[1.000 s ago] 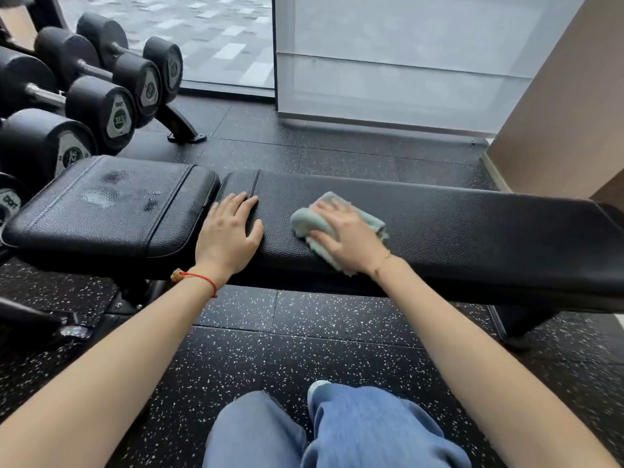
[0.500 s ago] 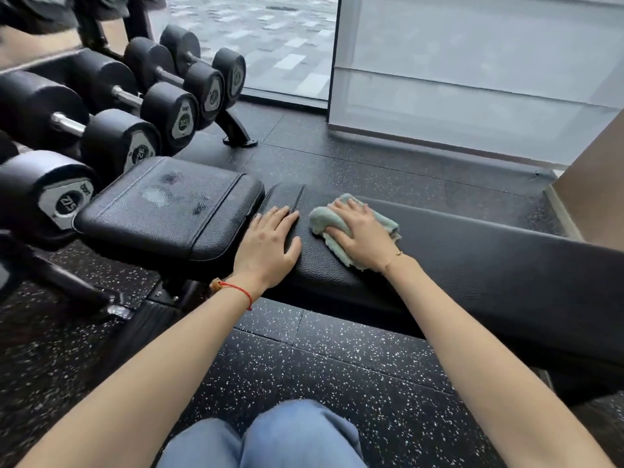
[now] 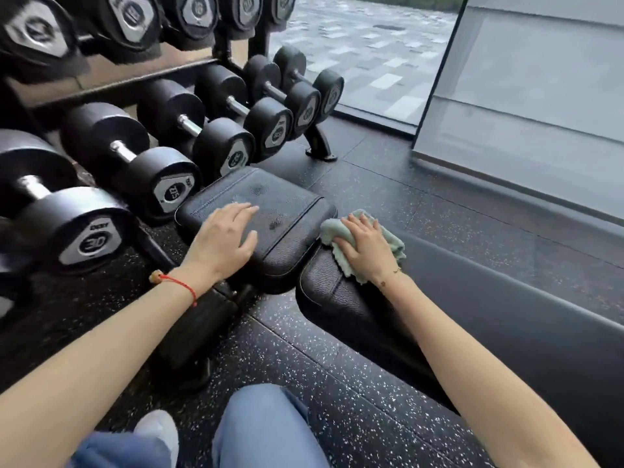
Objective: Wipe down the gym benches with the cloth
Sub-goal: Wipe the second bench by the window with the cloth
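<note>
Cloth (image 3: 364, 246) half hidden under right hand (image 3: 366, 246)

Gym: dumbbell rack (image 3: 216, 38) w/ dumbbells (image 3: 148, 167), padded bench (image 3: 489, 315), rubber floor (image 3: 337, 383).

Single head-worn wide-angle cam, looking fwd and down, close over black padded leather bench (image 3: 290, 231); dumbbell rack (image 3: 152, 136) far left, glass wall (image 3: 523, 96) far right.

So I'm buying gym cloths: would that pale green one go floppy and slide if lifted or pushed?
Probably floppy: the pale green cloth bunches and wrinkles under the right hand. It likely drags rather than glides, since the black padded bench looks pebbled.
</note>
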A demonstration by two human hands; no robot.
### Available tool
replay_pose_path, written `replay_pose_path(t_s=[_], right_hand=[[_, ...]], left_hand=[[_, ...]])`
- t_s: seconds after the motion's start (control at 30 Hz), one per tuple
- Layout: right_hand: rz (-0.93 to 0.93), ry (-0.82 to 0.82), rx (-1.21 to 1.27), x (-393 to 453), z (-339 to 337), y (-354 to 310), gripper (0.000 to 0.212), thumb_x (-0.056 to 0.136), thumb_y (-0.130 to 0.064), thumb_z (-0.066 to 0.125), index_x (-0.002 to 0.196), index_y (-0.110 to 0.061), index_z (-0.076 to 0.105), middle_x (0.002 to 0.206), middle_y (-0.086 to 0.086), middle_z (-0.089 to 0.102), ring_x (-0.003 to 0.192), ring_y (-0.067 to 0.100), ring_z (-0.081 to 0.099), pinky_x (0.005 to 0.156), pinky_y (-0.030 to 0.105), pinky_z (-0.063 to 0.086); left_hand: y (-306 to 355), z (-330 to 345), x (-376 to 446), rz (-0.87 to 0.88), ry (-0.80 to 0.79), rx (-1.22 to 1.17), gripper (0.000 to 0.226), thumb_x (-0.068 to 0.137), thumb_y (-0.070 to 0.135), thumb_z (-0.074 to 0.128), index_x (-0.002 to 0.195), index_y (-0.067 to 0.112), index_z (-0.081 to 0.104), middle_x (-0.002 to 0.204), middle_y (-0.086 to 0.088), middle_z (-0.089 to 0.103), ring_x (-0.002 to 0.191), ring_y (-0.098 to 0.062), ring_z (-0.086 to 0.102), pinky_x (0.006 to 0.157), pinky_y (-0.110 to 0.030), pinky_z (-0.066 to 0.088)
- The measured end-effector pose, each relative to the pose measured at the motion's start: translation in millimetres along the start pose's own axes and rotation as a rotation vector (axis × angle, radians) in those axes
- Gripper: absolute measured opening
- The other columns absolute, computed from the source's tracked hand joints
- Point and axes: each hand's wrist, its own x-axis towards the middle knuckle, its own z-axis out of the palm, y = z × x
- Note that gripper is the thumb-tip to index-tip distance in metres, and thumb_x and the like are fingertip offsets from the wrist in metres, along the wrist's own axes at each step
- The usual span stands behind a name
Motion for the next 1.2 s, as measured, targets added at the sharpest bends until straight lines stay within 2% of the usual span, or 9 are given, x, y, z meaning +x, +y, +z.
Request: replay_pose_path(t_s=[0.1, 0.2, 0.43, 0.63, 0.73, 0.83, 1.0, 1.07, 1.2], right_hand=[[-0.224, -0.022, 0.072, -13.0, 21.9, -35.9, 0.051, 0.098, -0.036, 0.053, 0.145, -0.016, 0.045, 0.153, 0.003, 0.039, 0.149, 0.022, 0.021, 0.124, 0.037, 0.003], [-0.376, -0.084, 0.073, -25.8, 38.0, -48.8, 0.057, 0.098, -0.046, 0.048, 0.148, -0.020, 0.039, 0.157, -0.003, 0.032, 0.150, 0.015, 0.015, 0.124, 0.035, 0.004], [-0.022, -0.020, 0.011, 70.3, 40.2, -61.1, 0.056, 0.101, -0.037, 0.046, 0.151, -0.015, 0.033, 0.160, 0.008, 0.025, 0.150, 0.026, 0.012, 0.123, 0.040, 0.004], [-0.428, -0.115, 0.068, 26.9, 60.8, -74.6, 0.062, 0.098, -0.054, 0.041, 0.151, -0.023, 0.034, 0.158, -0.005, 0.028, 0.150, 0.011, 0.012, 0.124, 0.032, 0.003], [-0.182, -0.025, 0.044, 78.8, 49.0, -57.6, 0.056, 0.099, -0.037, 0.051, 0.148, -0.015, 0.039, 0.157, 0.005, 0.031, 0.149, 0.020, 0.018, 0.123, 0.044, 0.012], [0.042, -0.011, -0.041, 114.2, 49.2, -71.6, 0.056, 0.101, -0.039, 0.045, 0.150, -0.014, 0.034, 0.159, 0.008, 0.026, 0.149, 0.026, 0.016, 0.123, 0.043, 0.005], [-0.414, -0.083, 0.002, 49.8, 75.6, -103.9, 0.065, 0.098, -0.058, 0.037, 0.152, -0.024, 0.029, 0.160, -0.004, 0.025, 0.150, 0.014, 0.011, 0.124, 0.033, 0.001], [-0.473, -0.141, 0.007, 52.4, 68.9, -93.1, 0.062, 0.098, -0.055, 0.043, 0.151, -0.027, 0.031, 0.159, -0.007, 0.029, 0.150, 0.010, 0.014, 0.124, 0.030, 0.004], [-0.107, -0.030, 0.011, 118.7, 48.3, -72.8, 0.048, 0.100, -0.028, 0.051, 0.145, -0.015, 0.042, 0.153, 0.010, 0.038, 0.145, 0.028, 0.029, 0.121, 0.041, 0.015]], left_hand=[[-29.4, 0.7, -8.6, -0.059, -0.020, 0.018, 0.052, 0.094, 0.022, 0.054, 0.143, 0.011, 0.044, 0.148, -0.009, 0.045, 0.142, -0.025, 0.034, 0.120, -0.042, 0.021], [-52.3, 8.2, -7.6, -0.105, -0.050, 0.020, 0.054, 0.097, 0.027, 0.050, 0.147, 0.013, 0.039, 0.154, -0.007, 0.038, 0.145, -0.023, 0.027, 0.121, -0.042, 0.016], [-95.5, 19.7, 11.4, -0.183, -0.067, -0.023, 0.056, 0.099, 0.035, 0.045, 0.151, 0.016, 0.032, 0.158, -0.005, 0.029, 0.148, -0.023, 0.019, 0.122, -0.046, 0.012], [-119.9, 25.8, 7.2, -0.151, -0.103, -0.028, 0.058, 0.100, 0.044, 0.039, 0.153, 0.024, 0.026, 0.160, 0.000, 0.022, 0.150, -0.019, 0.011, 0.122, -0.044, 0.010], [-124.2, 27.6, 7.2, -0.148, -0.117, -0.049, 0.059, 0.100, 0.045, 0.038, 0.154, 0.026, 0.023, 0.162, 0.002, 0.018, 0.151, -0.017, 0.007, 0.122, -0.043, 0.007], [-126.2, 28.2, 7.5, -0.139, -0.110, -0.070, 0.059, 0.100, 0.046, 0.039, 0.153, 0.026, 0.024, 0.162, 0.002, 0.018, 0.150, -0.017, 0.006, 0.122, -0.044, 0.007], [-130.2, 29.2, 8.0, -0.117, -0.086, -0.075, 0.059, 0.098, 0.046, 0.042, 0.152, 0.026, 0.028, 0.160, 0.002, 0.023, 0.150, -0.018, 0.010, 0.122, -0.043, 0.009], [-130.2, 28.6, 7.9, -0.112, -0.084, -0.082, 0.059, 0.099, 0.046, 0.042, 0.152, 0.025, 0.028, 0.160, 0.001, 0.024, 0.150, -0.018, 0.010, 0.122, -0.043, 0.010], [-128.9, 25.4, 6.3, -0.123, -0.115, -0.094, 0.059, 0.100, 0.046, 0.040, 0.153, 0.026, 0.024, 0.161, 0.003, 0.019, 0.151, -0.016, 0.006, 0.122, -0.042, 0.006]])
